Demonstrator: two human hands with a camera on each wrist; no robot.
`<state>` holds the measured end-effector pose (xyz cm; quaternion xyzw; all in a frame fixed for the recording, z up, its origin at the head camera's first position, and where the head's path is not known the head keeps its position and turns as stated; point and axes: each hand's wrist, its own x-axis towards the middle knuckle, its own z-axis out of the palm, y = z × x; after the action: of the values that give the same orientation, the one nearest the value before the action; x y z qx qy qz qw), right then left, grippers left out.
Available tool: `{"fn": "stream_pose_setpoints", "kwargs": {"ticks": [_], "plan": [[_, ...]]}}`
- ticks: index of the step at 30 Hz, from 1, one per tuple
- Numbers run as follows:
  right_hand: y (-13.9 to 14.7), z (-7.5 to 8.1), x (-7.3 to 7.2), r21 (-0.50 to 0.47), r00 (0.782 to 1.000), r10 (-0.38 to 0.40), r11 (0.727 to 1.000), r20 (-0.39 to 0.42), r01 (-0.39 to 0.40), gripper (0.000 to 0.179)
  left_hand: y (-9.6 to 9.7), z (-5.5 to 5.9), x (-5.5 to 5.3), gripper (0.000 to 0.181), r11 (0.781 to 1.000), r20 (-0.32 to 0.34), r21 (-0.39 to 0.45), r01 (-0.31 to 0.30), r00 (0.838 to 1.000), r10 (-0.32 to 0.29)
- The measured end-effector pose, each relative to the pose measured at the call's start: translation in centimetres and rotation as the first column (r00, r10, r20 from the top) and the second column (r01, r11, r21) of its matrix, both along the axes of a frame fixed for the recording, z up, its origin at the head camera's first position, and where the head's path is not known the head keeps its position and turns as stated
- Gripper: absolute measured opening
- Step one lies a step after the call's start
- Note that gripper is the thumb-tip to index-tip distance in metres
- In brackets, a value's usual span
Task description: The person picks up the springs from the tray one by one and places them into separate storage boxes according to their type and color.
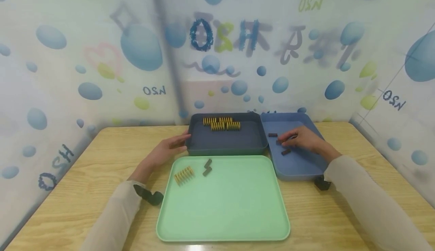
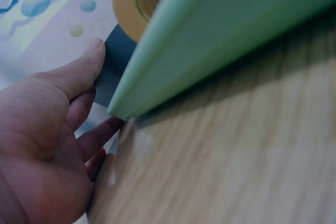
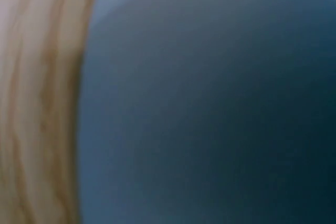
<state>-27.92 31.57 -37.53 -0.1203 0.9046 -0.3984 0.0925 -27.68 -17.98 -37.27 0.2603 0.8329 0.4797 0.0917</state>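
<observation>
My right hand [image 1: 302,139] is over the blue tray [image 1: 299,171], thumb and fingertips pinching a small dark brown block [image 1: 279,142]. Two similar blocks, one [image 1: 273,134] behind and another [image 1: 286,152] in front, lie in that tray. At the left edge of the dark grey tray [image 1: 227,151] is my left hand [image 1: 164,152], its fingers loosely extended near the wall. The left wrist view shows the left hand [image 2: 52,129] holding nothing, beside the dark tray [image 2: 113,66] and the green tray's corner [image 2: 157,72]. The right wrist view is dark and hides the fingers.
In front lies the green tray [image 1: 224,205] with a yellow coil spring [image 1: 184,175] and two dark pieces [image 1: 207,167]. Several yellow springs [image 1: 221,124] sit in the dark grey tray. A patterned curtain [image 1: 217,66] hangs behind the wooden table [image 1: 112,156].
</observation>
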Motion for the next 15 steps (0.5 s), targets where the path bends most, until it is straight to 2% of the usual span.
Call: {"fn": "stream_pose_setpoints", "kwargs": {"ticks": [15], "plan": [[-0.17,0.12,0.08,0.025,0.999,-0.009,1.0,0.036,0.008,0.03,0.11,0.12,0.13,0.048,1.0,-0.009,-0.022,-0.008,1.0,0.008]]}}
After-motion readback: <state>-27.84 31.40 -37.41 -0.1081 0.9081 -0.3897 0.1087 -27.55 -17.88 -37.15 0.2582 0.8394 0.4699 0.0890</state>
